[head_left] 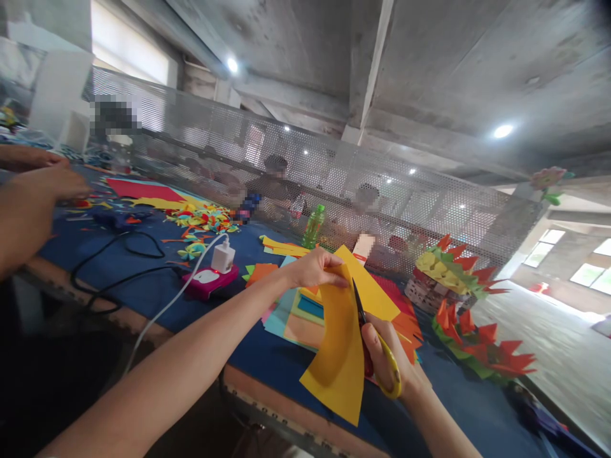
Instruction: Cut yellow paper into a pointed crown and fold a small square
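My left hand (319, 268) pinches the top of a sheet of yellow paper (337, 356), which curves down over the table's front edge. In my right hand (389, 356) is a pair of scissors (394, 375) with yellow handles and dark blades. The blades point up and lie along a cut in the yellow paper, close to my left fingertips. To the right of the cut, the other part of the yellow sheet (370, 286) spreads away. Beneath the hands lie stacked coloured papers (281, 312) in blue, green and peach, with red and orange sheets (405, 312) at the right.
A green bottle (314, 228) stands by the perforated metal screen (200, 140). Left are a pink power strip (210, 283) with a white charger (223, 257), cables and small paper pieces (205, 218). Folded paper flowers (491, 343) sit right. Another person's hands (48, 181) work at far left.
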A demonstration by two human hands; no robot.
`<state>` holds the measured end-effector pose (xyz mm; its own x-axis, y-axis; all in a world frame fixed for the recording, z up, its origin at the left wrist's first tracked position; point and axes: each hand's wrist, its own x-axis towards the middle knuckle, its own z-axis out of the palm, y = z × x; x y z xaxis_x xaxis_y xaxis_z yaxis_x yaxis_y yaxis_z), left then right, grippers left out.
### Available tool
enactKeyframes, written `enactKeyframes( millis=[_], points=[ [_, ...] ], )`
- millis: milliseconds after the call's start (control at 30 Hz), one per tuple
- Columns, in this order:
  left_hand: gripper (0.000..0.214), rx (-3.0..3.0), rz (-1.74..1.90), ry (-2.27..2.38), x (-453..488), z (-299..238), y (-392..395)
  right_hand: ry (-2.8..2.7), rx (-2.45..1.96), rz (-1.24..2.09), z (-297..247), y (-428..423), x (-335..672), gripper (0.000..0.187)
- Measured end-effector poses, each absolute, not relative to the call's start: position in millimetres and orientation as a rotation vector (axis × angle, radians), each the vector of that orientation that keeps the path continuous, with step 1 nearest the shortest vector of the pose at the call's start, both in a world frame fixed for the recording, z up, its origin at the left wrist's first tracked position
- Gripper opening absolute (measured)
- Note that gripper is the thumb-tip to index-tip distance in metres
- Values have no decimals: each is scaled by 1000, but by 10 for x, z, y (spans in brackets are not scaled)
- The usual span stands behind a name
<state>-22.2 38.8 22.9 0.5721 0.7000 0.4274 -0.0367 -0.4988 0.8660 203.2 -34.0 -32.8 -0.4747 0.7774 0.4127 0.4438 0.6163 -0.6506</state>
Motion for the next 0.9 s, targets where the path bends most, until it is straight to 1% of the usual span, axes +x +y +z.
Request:
enactKeyframes(
  millis=[267,533,900],
  points=[
    [8,1867,1007,517,-213,225,387,-2086,-1008,715,-298,-383,1983,56],
    [9,1889,1011,539,-220,240,376,-2081,-958,566,-324,-318,1992,55],
    [10,1873,1000,542,-235,235,394,-2141,-948,455,-348,-254,2018,54]
  ],
)
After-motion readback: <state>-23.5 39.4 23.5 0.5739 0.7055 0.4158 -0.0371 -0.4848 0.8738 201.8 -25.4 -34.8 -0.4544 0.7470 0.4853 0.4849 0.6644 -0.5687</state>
